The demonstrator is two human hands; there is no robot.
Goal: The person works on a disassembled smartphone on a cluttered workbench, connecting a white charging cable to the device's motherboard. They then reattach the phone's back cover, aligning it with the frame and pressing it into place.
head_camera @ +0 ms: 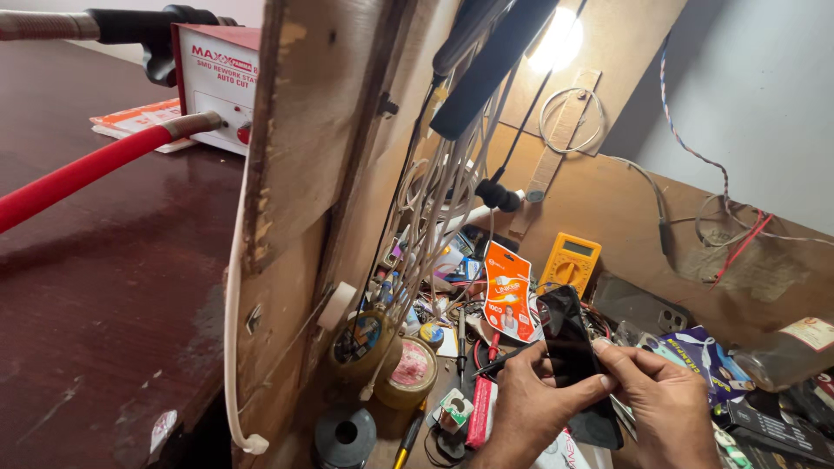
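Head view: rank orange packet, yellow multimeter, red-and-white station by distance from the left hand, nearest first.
From the left hand:
1. Orange packet, just above it.
2. Yellow multimeter, farther up, to the right.
3. Red-and-white station, far upper left, on the dark table.

Phone (569,334) – glossy black glass; partition board (295,156) – rough worn wood.
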